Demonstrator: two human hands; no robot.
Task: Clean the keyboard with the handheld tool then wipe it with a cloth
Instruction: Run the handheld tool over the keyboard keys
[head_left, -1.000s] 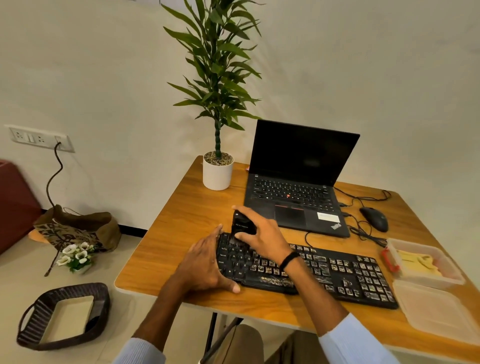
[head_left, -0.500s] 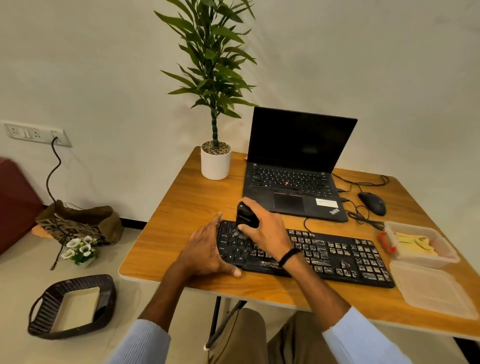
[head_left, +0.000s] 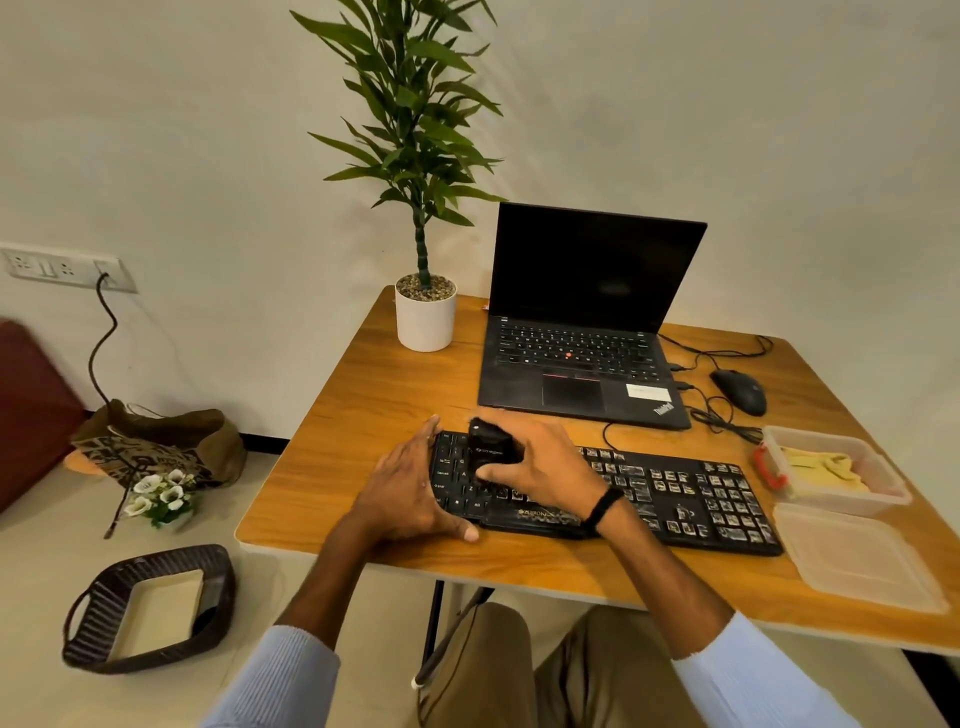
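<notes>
A black keyboard (head_left: 691, 499) with dusty keys lies across the front of the wooden table (head_left: 363, 395). My right hand (head_left: 540, 467) grips a small black handheld tool (head_left: 488, 447) that stands on the keys near the keyboard's left end. My left hand (head_left: 410, 488) rests flat against the keyboard's left edge, fingers straight, thumb along the front edge. A yellow cloth (head_left: 826, 467) lies in a clear plastic box (head_left: 883, 493) at the right of the table.
An open black laptop (head_left: 587, 322) sits behind the keyboard, with a white potted plant (head_left: 426, 317) to its left. A black mouse (head_left: 740, 392) and cables lie at the right. The box's lid (head_left: 857, 561) lies near the front right edge. A dark basket (head_left: 150, 608) stands on the floor.
My right hand has moved the tool a little along the left keys, toward the front. My left hand stays at the keyboard's left edge. The camera view has shifted slightly.
</notes>
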